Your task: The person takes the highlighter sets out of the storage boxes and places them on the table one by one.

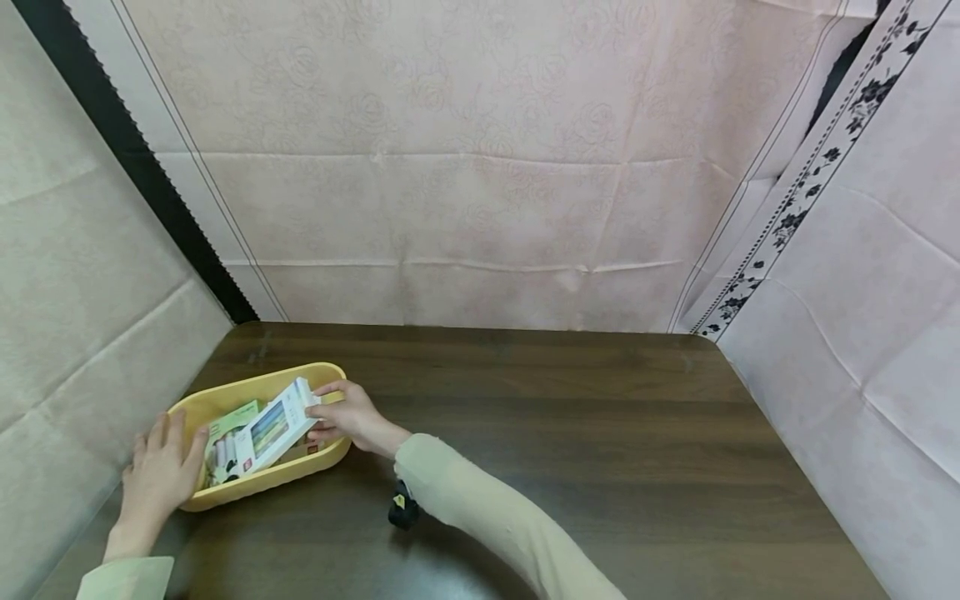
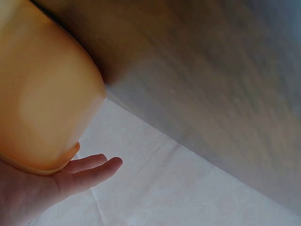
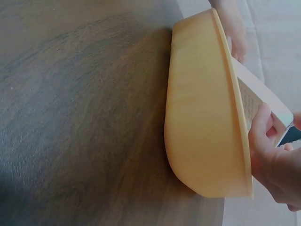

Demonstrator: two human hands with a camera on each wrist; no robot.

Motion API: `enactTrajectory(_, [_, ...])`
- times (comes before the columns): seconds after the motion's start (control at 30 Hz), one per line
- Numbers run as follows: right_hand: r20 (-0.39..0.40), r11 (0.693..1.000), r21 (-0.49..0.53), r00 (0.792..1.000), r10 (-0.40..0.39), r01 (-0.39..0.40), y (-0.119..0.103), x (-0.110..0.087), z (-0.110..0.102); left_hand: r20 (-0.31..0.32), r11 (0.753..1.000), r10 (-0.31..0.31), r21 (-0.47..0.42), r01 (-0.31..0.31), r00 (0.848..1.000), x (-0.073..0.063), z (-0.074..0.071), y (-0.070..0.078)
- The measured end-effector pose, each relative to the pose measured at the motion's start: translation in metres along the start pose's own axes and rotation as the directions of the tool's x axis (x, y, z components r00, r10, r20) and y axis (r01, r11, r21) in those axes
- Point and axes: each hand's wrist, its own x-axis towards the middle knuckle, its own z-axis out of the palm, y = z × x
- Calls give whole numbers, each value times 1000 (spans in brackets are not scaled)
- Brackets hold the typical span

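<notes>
A yellow plastic bin (image 1: 270,481) stands at the left of the table, holding several small packages. My right hand (image 1: 352,414) reaches over its right end and pinches one end of a white box (image 1: 273,425) with a landscape picture on its front. The box leans up out of the bin; its side and end show in the right wrist view, with the thumb (image 3: 260,121) against it. My left hand (image 1: 159,471) rests at the bin's left end, fingers extended over the rim. From the left wrist, the bin's outer wall (image 2: 51,94) shows beside straight fingers.
Under the white box lie a green package (image 1: 243,414) and other items, partly hidden. A dark wood table (image 1: 570,467) extends to the right. Pale patterned cloth (image 1: 465,200) hangs behind and along both sides. A small black device (image 1: 403,508) sits at the right wrist.
</notes>
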Motion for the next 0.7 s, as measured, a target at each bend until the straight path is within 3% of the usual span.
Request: enactTrajectory(0.7, [47,998,61,999,-7,4,-11,-7,-35,-26,1000,19,3,-19,999,0,0,-2])
